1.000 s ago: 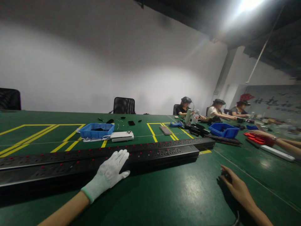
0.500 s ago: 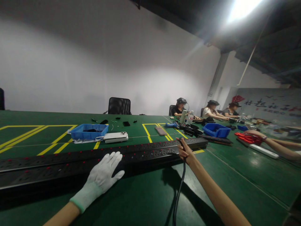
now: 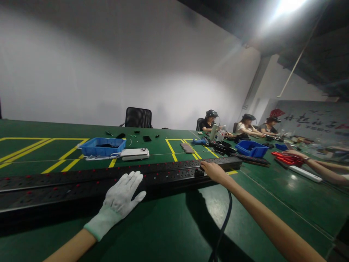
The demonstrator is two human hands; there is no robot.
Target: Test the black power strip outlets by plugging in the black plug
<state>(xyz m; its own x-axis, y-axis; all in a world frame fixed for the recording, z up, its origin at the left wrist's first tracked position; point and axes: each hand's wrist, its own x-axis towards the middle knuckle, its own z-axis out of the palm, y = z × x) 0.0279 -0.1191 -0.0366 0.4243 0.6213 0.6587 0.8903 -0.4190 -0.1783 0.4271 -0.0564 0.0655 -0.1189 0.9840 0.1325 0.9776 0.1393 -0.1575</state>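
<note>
Two long black power strips (image 3: 169,176), dotted with small red parts, lie side by side across the green table. My left hand (image 3: 122,194), in a white glove with a mint cuff, rests flat on the nearer strip, fingers stretched out. Bare, my right hand (image 3: 214,171) is closed around a black plug (image 3: 199,172) at the right part of the strips. Its fingers hide much of the plug, so I cannot tell whether it sits in a socket. A black cable (image 3: 225,222) curves down from under my right wrist to the bottom edge.
Beyond the strips are a blue tray (image 3: 102,147), a white phone (image 3: 135,154) and a blue bin (image 3: 251,149). Red items (image 3: 287,159) and a white bar (image 3: 305,174) lie at right near another person's hands. Several people sit along the table; a black chair (image 3: 138,117) stands behind it.
My right hand has tipped over from an upright hold and moved slightly left, down onto the strips with the plug. The cable has swung right. My left hand stays on the strip.
</note>
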